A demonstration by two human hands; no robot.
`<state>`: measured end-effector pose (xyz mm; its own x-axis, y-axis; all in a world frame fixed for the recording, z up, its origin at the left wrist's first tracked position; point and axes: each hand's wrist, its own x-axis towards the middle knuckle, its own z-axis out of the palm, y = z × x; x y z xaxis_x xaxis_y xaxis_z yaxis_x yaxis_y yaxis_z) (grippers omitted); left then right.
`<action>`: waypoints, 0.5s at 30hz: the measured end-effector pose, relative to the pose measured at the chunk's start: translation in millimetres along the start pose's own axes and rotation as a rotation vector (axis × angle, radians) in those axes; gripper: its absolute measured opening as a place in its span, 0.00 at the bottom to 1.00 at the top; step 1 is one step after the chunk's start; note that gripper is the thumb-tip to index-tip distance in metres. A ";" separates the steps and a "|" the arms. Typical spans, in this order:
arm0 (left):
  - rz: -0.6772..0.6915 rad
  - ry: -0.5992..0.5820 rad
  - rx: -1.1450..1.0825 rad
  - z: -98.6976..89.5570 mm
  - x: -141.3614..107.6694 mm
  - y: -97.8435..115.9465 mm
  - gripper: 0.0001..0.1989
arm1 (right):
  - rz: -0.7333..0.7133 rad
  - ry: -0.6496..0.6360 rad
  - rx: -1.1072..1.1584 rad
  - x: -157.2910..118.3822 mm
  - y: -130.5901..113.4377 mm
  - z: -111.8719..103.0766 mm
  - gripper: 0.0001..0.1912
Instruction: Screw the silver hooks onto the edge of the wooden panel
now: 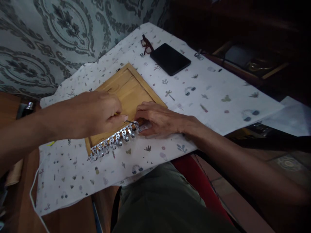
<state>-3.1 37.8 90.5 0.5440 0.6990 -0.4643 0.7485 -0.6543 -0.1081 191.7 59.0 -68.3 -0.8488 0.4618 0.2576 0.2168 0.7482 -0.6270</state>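
Observation:
A wooden board with a raised rim [143,85] lies on the tablecloth. Along its near edge runs a metal rail with several curved hooks [118,139]. My left hand [102,111] is closed around a small screwdriver [131,122]; its thin shaft points at the right end of the rail, and a bit of yellow shows at the fingers. Most of the handle is hidden in the fist. My right hand [157,119] grips the right end of the hook rail at the board's corner, thumb below and fingers above. Its fingertips partly cover that end.
Beyond the board lie a black tablet [170,59] and folded glasses [147,44] on the patterned white tablecloth [218,103]. A patterned wall [68,26] borders the table at the left. A white cable [32,197] hangs by the left edge; a drawer [250,61] stands open at the right.

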 end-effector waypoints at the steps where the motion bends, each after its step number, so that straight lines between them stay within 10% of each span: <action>1: -0.023 -0.022 -0.003 -0.3 0.8 -1.3 0.24 | 0.000 -0.003 0.000 0.1 0.3 0.3 0.14; 15: 0.018 0.064 0.126 -3.2 -4.5 12.7 0.18 | -0.021 0.025 -0.010 -0.4 1.0 1.8 0.14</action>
<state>5.1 27.2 94.0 0.5827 0.7012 -0.4109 0.6873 -0.6950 -0.2113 191.4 58.7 -70.3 -0.8408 0.4578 0.2888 0.2043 0.7625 -0.6139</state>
